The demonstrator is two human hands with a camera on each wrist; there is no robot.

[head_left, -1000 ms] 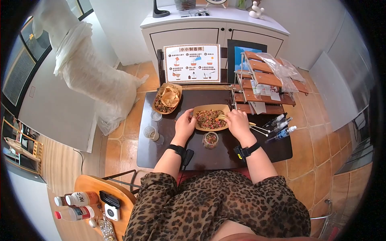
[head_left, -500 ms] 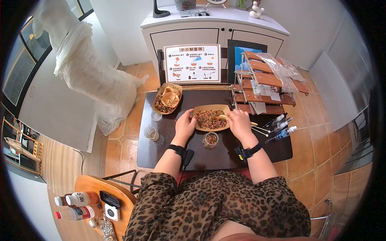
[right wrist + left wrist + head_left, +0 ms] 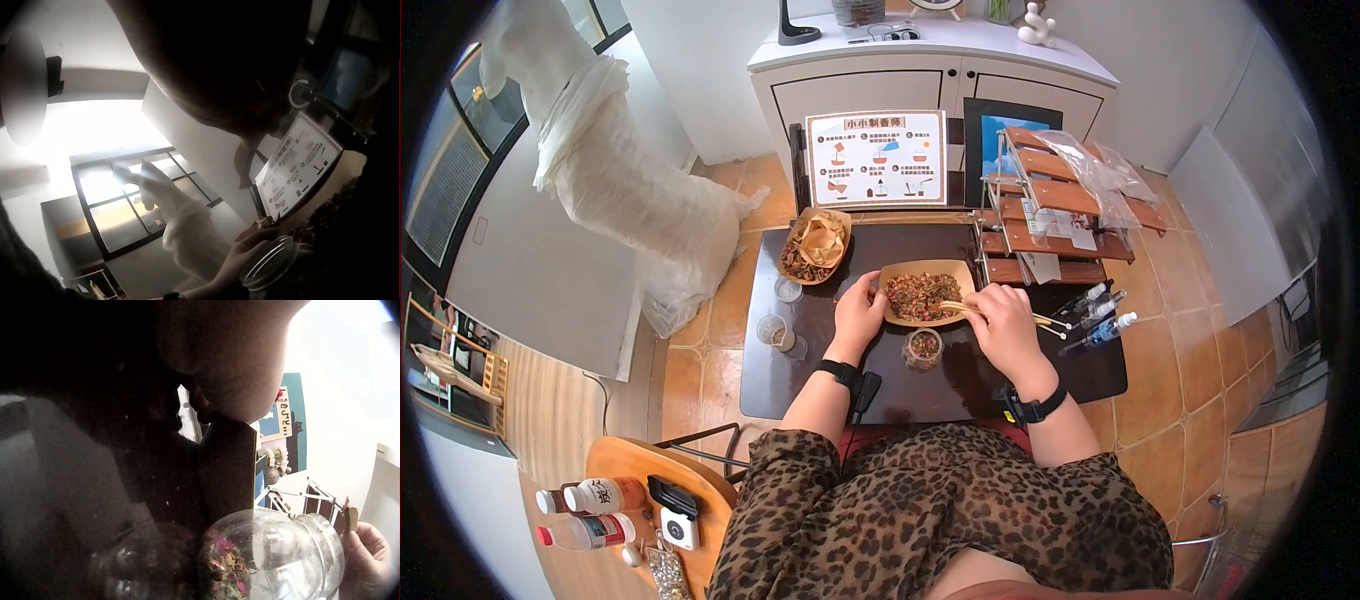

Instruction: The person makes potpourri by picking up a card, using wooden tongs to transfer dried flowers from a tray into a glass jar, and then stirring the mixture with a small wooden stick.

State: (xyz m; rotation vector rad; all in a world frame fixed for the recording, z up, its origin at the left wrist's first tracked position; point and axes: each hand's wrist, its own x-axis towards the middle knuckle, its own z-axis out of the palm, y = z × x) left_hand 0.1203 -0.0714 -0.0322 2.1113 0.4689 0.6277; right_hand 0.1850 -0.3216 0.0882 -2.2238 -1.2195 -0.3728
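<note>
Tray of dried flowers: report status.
Left hand steadies tray. Right hand holds tongs over flowers. Jar just below, nothing blocking.

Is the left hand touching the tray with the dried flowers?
Touching. The head view shows the left hand with its fingers resting against the left edge of the tray, no gap between them.
</note>
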